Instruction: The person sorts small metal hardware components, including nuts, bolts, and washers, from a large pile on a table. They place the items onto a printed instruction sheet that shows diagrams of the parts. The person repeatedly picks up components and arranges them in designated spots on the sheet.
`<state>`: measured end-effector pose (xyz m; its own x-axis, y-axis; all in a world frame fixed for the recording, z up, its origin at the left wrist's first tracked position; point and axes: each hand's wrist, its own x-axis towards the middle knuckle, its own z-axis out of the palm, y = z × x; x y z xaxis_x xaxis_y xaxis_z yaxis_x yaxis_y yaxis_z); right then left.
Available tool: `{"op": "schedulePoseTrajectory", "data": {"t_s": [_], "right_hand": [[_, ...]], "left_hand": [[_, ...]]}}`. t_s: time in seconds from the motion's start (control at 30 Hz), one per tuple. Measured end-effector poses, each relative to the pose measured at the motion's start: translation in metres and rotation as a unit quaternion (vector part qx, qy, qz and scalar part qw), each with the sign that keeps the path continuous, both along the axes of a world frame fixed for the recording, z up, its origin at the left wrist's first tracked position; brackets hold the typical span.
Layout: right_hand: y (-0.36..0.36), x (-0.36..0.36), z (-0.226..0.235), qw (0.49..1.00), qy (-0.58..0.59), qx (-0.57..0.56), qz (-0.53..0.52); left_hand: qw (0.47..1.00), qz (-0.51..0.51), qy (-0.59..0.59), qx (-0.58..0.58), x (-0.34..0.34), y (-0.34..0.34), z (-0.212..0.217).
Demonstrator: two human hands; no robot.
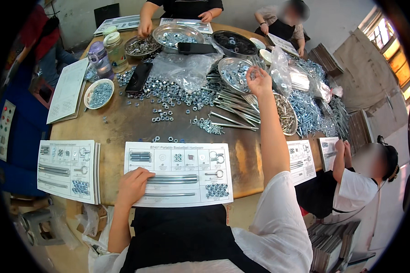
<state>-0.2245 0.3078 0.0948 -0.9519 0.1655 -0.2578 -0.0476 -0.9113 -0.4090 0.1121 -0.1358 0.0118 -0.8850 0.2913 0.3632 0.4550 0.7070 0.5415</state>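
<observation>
My left hand point(133, 185) lies flat on the left part of a printed white card point(178, 174) at the table's near edge. Long metal rods, an eye bolt and a cluster of nuts lie on the card's outlines. My right hand point(258, 80) is stretched far out over the table, fingers curled loosely, above a round metal dish of washers point(233, 73). Whether it pinches a small part I cannot tell. A heap of long metal rods point(236, 105) lies just below that hand.
Loose nuts point(168, 93) cover the round wooden table point(118, 125). More printed cards point(67, 169) lie left and right. Metal pans, a white bowl point(99, 93), bottles and plastic bags stand further back. Three other people work at the far and right sides.
</observation>
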Motion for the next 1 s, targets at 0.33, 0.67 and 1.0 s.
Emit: {"op": "schedulePoseTrajectory", "data": {"t_s": [0.33,0.67,1.0], "right_hand": [[-0.148,0.240,-0.055,0.904,-0.095,-0.374,0.186],[-0.213,0.323,-0.068,0.966,-0.010,-0.111,0.234],[-0.226,0.317,-0.074,0.959,-0.054,-0.118,0.253]], "left_hand": [[0.981,-0.080,-0.088,0.156,-0.006,0.047,0.019],[1.000,0.006,0.014,0.015,-0.017,0.097,0.029],[0.976,-0.045,-0.161,0.143,-0.010,0.067,0.047]]}}
